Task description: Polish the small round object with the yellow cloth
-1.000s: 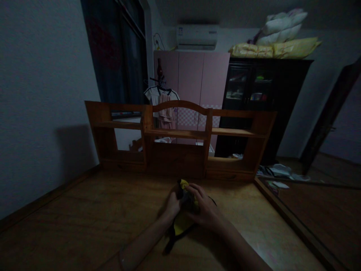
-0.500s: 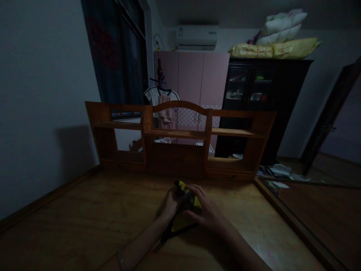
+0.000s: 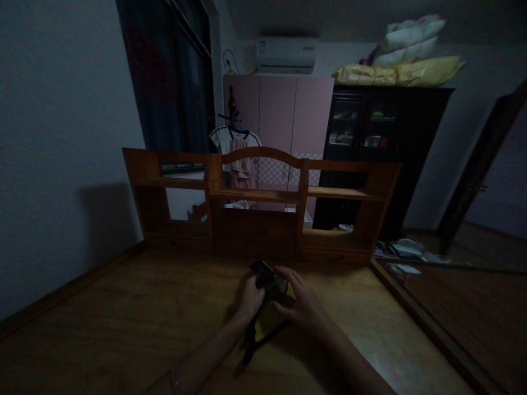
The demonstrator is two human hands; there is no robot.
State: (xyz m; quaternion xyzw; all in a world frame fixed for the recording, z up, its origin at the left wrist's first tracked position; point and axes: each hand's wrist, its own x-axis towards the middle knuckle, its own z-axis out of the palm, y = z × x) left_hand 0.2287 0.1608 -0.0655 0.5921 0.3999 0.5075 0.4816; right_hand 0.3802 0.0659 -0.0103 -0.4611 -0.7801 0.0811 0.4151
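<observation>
In the dim head view both my hands meet over a yellow and black cloth item (image 3: 268, 323) lying on the wooden surface (image 3: 123, 323). My left hand (image 3: 249, 299) is curled round its dark left part. From the right, my right hand (image 3: 300, 305) grips the same item with bent fingers. A dark rolled part of it sticks up between my fingers, and a black strap trails toward me beneath my wrists.
A low wooden shelf unit (image 3: 259, 203) stands across the far edge of the surface. Behind it are a pink wardrobe (image 3: 284, 120), a dark glass cabinet (image 3: 370, 137) with bundles on top, and an air conditioner (image 3: 287, 54). A raised wooden border (image 3: 432, 334) runs along the right.
The dark part of the cloth item has risen between my fingers and hides more of the yellow. My hands stay in nearly the same place.
</observation>
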